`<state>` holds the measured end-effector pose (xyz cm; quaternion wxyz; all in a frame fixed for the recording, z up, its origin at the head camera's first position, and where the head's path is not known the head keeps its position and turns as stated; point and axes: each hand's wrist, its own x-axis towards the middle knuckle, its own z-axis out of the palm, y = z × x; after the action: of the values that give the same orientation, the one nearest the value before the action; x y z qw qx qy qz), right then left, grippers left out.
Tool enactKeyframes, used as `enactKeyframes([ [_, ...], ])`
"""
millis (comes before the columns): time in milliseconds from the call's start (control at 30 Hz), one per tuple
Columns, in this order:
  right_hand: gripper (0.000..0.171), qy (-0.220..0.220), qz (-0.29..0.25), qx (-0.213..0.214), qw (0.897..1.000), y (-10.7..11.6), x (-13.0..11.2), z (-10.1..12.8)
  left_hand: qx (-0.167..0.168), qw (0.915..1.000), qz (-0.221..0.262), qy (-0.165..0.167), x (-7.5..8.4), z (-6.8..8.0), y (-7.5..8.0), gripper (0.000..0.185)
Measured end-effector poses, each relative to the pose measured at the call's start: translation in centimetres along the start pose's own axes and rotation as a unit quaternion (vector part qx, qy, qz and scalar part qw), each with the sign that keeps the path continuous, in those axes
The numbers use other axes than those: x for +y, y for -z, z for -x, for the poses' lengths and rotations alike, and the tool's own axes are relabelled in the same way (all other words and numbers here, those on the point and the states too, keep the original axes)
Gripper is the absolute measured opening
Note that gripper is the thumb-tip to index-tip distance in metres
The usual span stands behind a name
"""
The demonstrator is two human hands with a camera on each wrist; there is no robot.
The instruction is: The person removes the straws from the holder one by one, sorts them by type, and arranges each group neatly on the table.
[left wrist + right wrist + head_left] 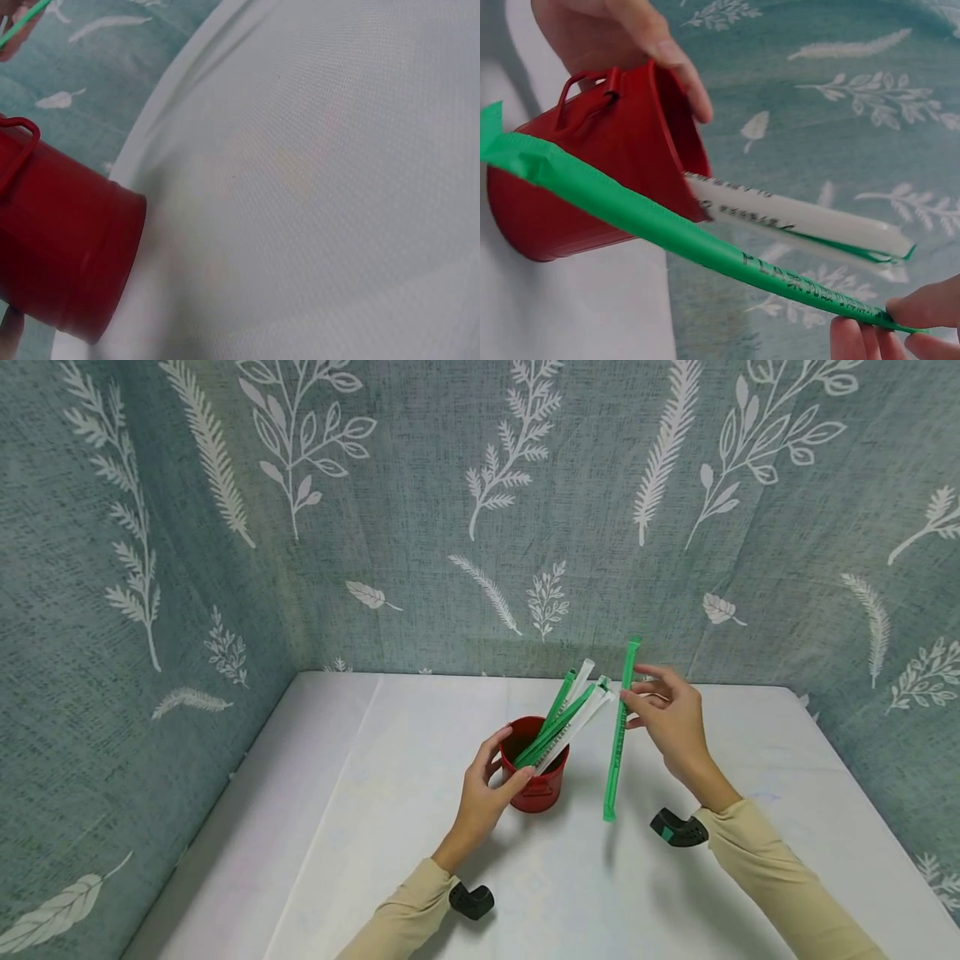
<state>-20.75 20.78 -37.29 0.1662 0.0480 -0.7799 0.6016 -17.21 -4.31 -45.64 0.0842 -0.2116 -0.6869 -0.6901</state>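
Note:
A small red metal bucket (537,793) with side handles stands on the table, holding several paper-wrapped straws. Some are white (576,723), others green (547,732), and all lean to the right over the rim. My left hand (480,797) grips the bucket by its near left side, thumb and fingers spread around the rim. To the right, my right hand (671,722) pinches one green wrapped straw (615,760) near its upper part, held upright beside the bucket. Printed lettering runs along this straw (705,251) in the right wrist view. The bucket wall (67,232) fills the left of the left wrist view.
A white cloth covers the table (390,827). Green-grey fabric with white leaf patterns (420,510) hangs behind and along both sides. Black wrist devices (471,902) sit at both sleeve cuffs.

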Motion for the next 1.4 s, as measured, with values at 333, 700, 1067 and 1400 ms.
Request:
enactKeyframes([
  [333, 0.045, -0.051, 0.014, -0.019, 0.998, -1.0, 1.9, 0.1, 0.003, 1.0, -0.004, -0.004, -0.1, 0.1, 0.0, 0.06],
  [700, 0.046, -0.104, 0.032, -0.041, 0.993, -2.6, 4.3, -0.2, 0.004, 0.9999, -0.003, -0.011, -0.2, 0.1, 0.0, 0.061],
  [1067, 0.028, -0.123, 0.035, -0.058, 0.99, -3.9, 6.5, -0.3, 0.008, 0.9999, 0.001, -0.015, -0.2, 0.1, -0.1, 0.06],
  [1400, 0.015, -0.118, 0.06, -0.064, 0.989, -5.4, 8.2, -0.4, 0.01, 0.9997, -0.001, -0.021, -0.4, 0.1, -0.1, 0.06],
])
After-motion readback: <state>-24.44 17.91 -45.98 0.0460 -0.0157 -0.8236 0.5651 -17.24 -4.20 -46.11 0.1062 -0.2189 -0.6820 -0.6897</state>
